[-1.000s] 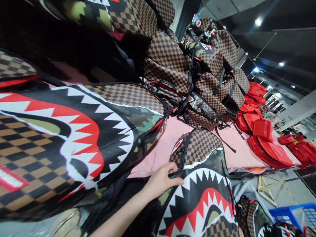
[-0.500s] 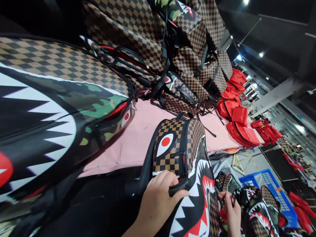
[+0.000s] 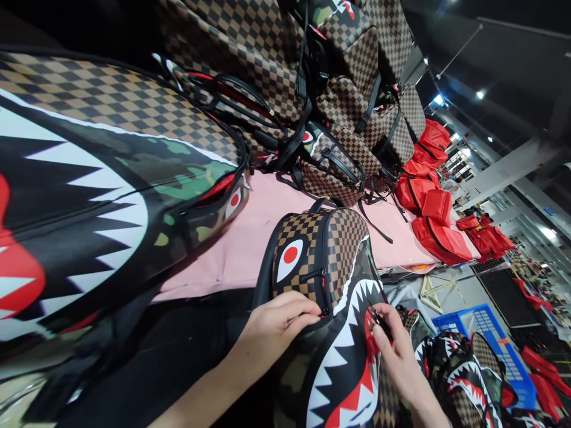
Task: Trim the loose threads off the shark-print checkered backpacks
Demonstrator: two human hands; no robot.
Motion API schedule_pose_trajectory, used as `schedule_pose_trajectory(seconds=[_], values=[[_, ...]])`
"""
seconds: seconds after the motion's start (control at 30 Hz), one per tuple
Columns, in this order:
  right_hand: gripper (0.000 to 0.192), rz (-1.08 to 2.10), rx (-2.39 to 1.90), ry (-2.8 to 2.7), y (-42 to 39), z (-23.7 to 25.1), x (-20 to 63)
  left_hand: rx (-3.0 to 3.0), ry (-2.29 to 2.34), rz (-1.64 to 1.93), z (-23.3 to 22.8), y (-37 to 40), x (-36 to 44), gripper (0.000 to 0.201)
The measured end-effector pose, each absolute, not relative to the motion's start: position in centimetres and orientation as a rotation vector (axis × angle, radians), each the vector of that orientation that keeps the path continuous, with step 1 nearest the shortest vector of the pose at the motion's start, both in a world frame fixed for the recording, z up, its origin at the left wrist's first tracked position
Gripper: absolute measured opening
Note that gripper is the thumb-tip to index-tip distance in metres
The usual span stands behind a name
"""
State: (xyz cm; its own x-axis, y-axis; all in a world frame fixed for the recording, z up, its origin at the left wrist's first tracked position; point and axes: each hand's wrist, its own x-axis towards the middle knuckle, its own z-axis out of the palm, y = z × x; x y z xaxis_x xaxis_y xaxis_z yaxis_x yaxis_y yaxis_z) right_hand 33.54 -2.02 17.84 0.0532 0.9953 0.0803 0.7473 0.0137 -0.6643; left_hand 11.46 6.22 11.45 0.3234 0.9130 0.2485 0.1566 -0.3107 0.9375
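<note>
A brown checkered backpack (image 3: 330,267) with a shark-mouth print and camouflage lies at the near edge of the pink table (image 3: 259,232). My left hand (image 3: 279,324) rests on its side next to a small zip, fingers curled against the fabric. My right hand (image 3: 395,351) touches the front panel near the teeth print and pinches something small and dark there, perhaps a zip pull.
A large shark-print backpack (image 3: 102,184) fills the left. Several checkered backpacks (image 3: 312,89) are piled at the back, and red bags (image 3: 435,226) lie at the table's far end. A blue crate (image 3: 491,333) and more shark backpacks (image 3: 464,374) sit on the floor at right.
The backpack has been pulled nearer and turned slightly. My left hand let go of the dark strap and now lies on the side panel. My right hand rose onto the front.
</note>
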Motion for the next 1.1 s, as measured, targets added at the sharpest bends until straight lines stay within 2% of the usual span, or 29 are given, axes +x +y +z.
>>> schedule_pose_trajectory(seconds=[0.17,0.33,0.47,0.8,1.1], values=[[0.022,0.542,-1.764,-2.068,-0.4,20.7,33.1,1.779,0.936,1.163,11.3,5.7,12.0,0.024],[0.025,0.457,-1.665,-2.414,2.0,24.1,31.2,1.715,0.946,1.193,10.4,5.1,12.4,0.024],[0.017,0.391,-1.639,-2.640,3.7,25.9,29.7,1.541,1.049,1.156,10.5,4.9,12.2,0.027],[0.012,0.231,-1.717,-2.965,5.5,27.9,27.6,1.473,1.101,1.123,10.8,5.1,12.7,0.019],[0.014,0.076,-1.730,-3.161,6.5,28.5,25.7,1.300,1.128,1.186,11.1,4.6,13.4,0.024]])
